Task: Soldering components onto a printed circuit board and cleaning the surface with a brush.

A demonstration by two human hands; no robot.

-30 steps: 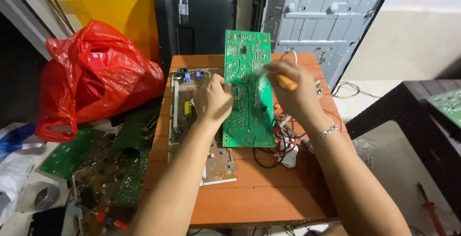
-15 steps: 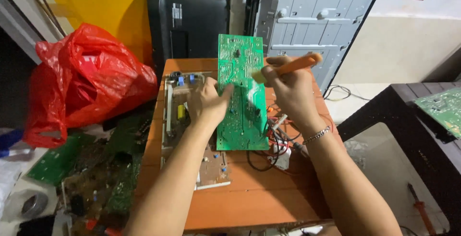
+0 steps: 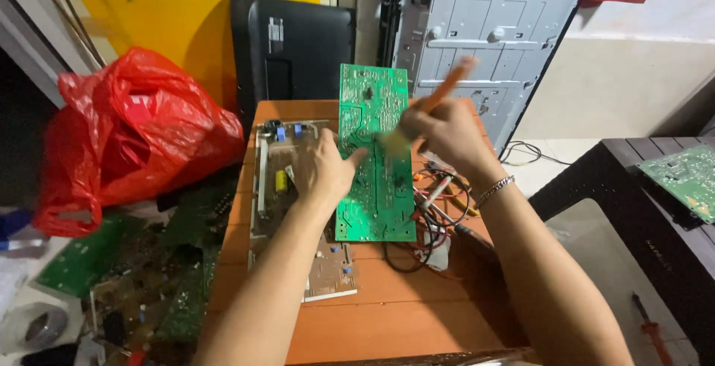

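Looking down from the head camera, I took the scene by size: a grey metal panel leaned at the back beside a black monitor shell, a bulging red plastic bag sat to the left above a heap of loose boards, and a dark table at the right carried another green board. In the middle stood a small orange-brown wooden table, and on it a pale beige circuit board with a yellow part and blue parts, lying flat. Over it the long green circuit board was propped, solder side toward me, its lower edge near the table top. My left hand was pressed against the board's left edge, fingers curled behind and thumb laid on the face. My right hand was closed around an orange-handled brush, blurred, its bristles at the board's face. A tangle of wires lay just beside the board on the right. I judged the board light and stiff but fragile, with sharp solder points on the face, so the bare edges looked the safest hold.
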